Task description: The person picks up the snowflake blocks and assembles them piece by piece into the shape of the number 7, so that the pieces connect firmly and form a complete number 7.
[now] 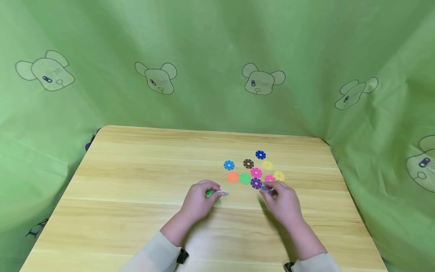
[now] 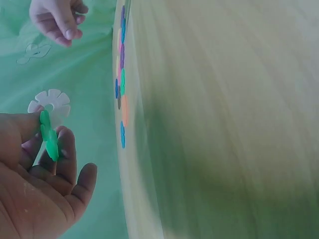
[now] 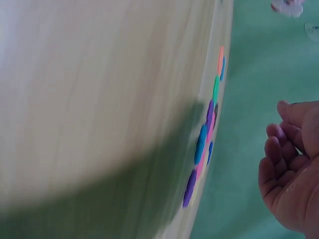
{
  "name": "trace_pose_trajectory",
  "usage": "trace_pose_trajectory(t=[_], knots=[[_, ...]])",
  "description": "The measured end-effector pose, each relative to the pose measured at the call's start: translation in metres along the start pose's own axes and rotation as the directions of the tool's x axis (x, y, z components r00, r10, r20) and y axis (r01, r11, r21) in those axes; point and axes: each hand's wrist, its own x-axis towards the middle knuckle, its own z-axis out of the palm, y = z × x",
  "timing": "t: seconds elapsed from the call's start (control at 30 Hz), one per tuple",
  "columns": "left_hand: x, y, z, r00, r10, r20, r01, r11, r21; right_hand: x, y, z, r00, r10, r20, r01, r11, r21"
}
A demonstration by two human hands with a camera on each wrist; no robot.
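Observation:
My left hand [image 1: 198,200] pinches a green snowflake disc [image 2: 49,137] between thumb and fingers, above the table. A whitish, see-through snowflake disc [image 2: 55,102] is joined to the green one and sticks out past the fingertips. To the right, my right hand [image 1: 283,202] is raised over the near edge of the loose discs, fingers loosely bent, with nothing between them in the right wrist view. Nearest to it are a blue disc [image 1: 268,190], partly hidden by the fingers in the head view, and a purple disc [image 1: 256,183].
Several loose discs lie flat on the wooden table [image 1: 119,211], among them an orange disc [image 1: 233,176], a light green disc [image 1: 245,178], a brown disc [image 1: 248,163] and a dark blue disc [image 1: 260,155]. A green curtain [image 1: 210,41] with bear-head drawings surrounds the table's back and sides.

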Motion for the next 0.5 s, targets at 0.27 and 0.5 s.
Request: trace_pose_trajectory(t=[0.27,0.5], knots=[[-0.001,-0.002,-0.001,1.0,-0.023,-0.002,0.023,1.0,-0.003,0.003,0.025,-0.009,0.986,0.159,0.047,-0.151,0.978,-0.142],[-0.002,-0.002,-0.001,1.0,-0.007,-0.011,0.007,1.0,-0.003,0.004,0.038,-0.009,0.955,0.268,0.124,-0.24,0.949,-0.205]])
